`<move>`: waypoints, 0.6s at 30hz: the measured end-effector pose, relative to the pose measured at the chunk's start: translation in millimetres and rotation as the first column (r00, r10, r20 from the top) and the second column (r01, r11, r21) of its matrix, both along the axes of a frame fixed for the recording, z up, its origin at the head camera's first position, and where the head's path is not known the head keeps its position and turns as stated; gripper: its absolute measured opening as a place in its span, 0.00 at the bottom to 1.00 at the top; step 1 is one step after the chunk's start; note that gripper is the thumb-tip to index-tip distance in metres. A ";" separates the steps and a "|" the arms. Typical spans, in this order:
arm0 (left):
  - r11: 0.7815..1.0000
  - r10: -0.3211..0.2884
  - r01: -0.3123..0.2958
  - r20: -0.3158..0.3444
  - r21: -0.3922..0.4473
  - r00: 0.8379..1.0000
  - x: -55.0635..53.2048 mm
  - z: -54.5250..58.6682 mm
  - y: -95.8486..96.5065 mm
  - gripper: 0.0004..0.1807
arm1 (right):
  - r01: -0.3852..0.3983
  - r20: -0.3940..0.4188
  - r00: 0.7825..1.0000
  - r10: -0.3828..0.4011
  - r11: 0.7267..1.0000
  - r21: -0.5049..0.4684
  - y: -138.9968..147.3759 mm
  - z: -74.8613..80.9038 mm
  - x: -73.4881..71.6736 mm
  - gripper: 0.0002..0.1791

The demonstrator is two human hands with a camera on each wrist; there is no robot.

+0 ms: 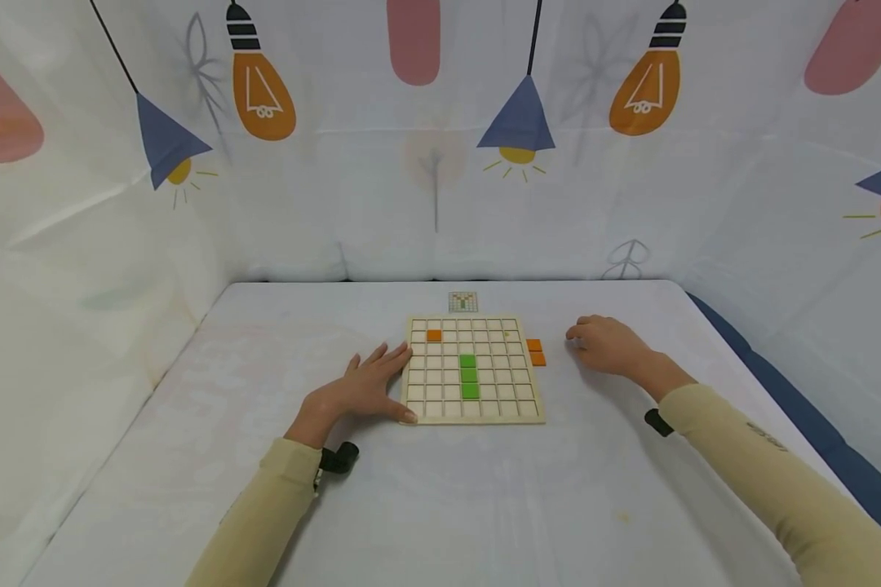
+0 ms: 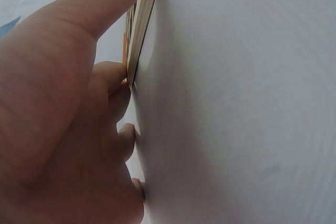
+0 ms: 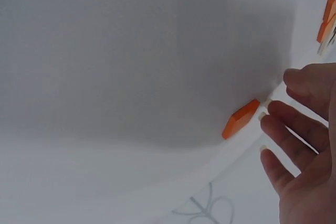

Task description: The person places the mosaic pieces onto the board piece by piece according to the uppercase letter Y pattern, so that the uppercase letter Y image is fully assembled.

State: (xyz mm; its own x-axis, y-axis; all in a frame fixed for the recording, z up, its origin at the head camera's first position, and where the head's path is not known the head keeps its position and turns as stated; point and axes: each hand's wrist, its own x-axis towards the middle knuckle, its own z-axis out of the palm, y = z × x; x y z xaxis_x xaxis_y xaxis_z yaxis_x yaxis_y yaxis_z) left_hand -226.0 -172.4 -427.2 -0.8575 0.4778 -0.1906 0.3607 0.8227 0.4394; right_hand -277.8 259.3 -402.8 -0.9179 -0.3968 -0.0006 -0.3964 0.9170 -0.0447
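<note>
A pale wooden grid board (image 1: 446, 412) lies on the table. One orange square tile (image 1: 434, 335) sits in its upper left part, and a column of three green tiles (image 1: 469, 375) stands near its middle. My left hand (image 1: 367, 387) rests with spread fingers at the board's left edge, its thumb on the front left corner. Right of the board, my right hand (image 1: 608, 346) is low over the table with its fingers loosely bent. Just beyond those fingertips, the right wrist view shows an orange tile (image 3: 241, 119) on the table; the head view hides it behind the hand.
Two orange tiles (image 1: 537, 358) lie against the board's right edge. A small card with a grid pattern (image 1: 462, 302) is behind the board. White table (image 1: 440, 505) surrounds everything, with a printed curtain (image 1: 352, 196) at the back and sides.
</note>
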 end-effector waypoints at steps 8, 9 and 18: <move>1.000 -0.001 0.001 -0.003 0.009 1.000 -0.2 -0.9 -0.3 0.65 | 0.025 -0.014 1.000 -0.025 1.000 0.008 15.6 -3.0 0.5 0.15; 1.000 -0.002 0.002 -0.003 0.008 1.000 -0.3 -0.8 -0.4 0.65 | 0.027 -0.016 0.999 -0.027 1.000 0.007 17.4 -3.4 0.6 0.15; 1.000 0.001 -0.001 0.004 0.007 1.000 1.7 3.1 0.7 0.65 | 0.026 -0.035 0.999 -0.026 1.000 0.014 29.9 -5.1 3.2 0.13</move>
